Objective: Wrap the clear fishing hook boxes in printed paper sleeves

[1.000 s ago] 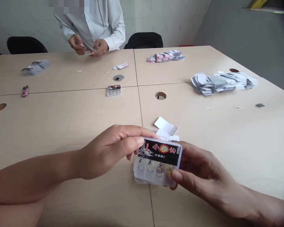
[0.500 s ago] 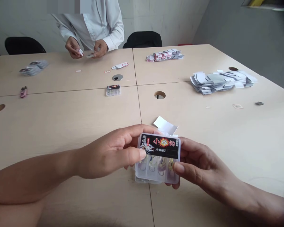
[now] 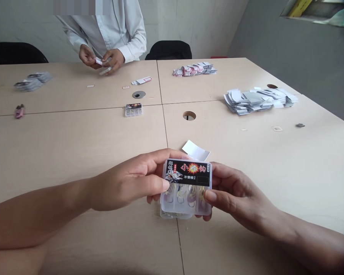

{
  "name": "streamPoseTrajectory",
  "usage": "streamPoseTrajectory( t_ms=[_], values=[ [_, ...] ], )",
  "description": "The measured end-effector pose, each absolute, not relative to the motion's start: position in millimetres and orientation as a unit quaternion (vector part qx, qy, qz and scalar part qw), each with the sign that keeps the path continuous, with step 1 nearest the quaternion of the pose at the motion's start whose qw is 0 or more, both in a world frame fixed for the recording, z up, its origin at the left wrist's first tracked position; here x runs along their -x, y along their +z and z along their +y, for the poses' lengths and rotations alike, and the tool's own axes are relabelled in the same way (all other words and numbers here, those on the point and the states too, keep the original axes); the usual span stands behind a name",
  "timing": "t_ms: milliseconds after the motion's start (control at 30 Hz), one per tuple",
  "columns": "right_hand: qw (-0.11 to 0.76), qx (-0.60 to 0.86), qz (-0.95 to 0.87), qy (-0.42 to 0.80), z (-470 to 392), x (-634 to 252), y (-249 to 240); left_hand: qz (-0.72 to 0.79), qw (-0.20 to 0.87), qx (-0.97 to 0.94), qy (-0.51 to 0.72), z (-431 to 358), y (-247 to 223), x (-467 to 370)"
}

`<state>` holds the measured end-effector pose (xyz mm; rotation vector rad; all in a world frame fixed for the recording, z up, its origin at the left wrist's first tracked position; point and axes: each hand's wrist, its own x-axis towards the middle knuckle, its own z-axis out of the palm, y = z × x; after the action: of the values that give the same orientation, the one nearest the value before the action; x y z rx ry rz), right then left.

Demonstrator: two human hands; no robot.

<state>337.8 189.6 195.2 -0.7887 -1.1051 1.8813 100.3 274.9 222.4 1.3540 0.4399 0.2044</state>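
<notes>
Between my two hands is a clear plastic fishing hook box (image 3: 186,198) with a black printed label, tilted toward me. Hooks with yellowish threads show through its compartments. My left hand (image 3: 132,181) grips the left side, its thumb on the front and its fingers behind. On the right edge, my right hand (image 3: 235,191) pinches the box with its thumb at the lower right corner. Part of another clear box (image 3: 176,215) shows beneath it; whether my fingers touch that one is hidden. Just behind the box lies a folded white card (image 3: 196,150).
Another hook box (image 3: 133,110) sits farther up the table. Piles of white cards (image 3: 260,101) and red-edged cards (image 3: 195,69) lie at the right. Pink-handled pliers (image 3: 20,111) and bagged boxes (image 3: 33,81) are at left. Across the table, a person in a white shirt (image 3: 114,30) handles small items.
My view has shifted slightly, so the table things appear a little farther left. Both hands keep their hold on the box. The person opposite has brought their hands closer together.
</notes>
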Motion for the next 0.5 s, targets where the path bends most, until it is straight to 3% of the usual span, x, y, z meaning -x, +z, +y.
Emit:
streamPoseTrajectory(
  t_ms=[233,367,500],
  values=[
    [0.415,0.289,-0.422,0.752,189.3,-337.3,191.8,0.148,0.787,-0.59,0.105,269.3,216.8,-101.1],
    [0.421,0.292,-0.417,0.75,190.9,-336.2,192.6,0.266,0.633,-0.714,0.141,263.3,215.4,-98.2],
    [0.427,0.299,-0.414,0.746,192.6,-335.8,192.7,0.252,0.496,-0.805,0.206,262.1,210.1,-97.3]
  ],
)
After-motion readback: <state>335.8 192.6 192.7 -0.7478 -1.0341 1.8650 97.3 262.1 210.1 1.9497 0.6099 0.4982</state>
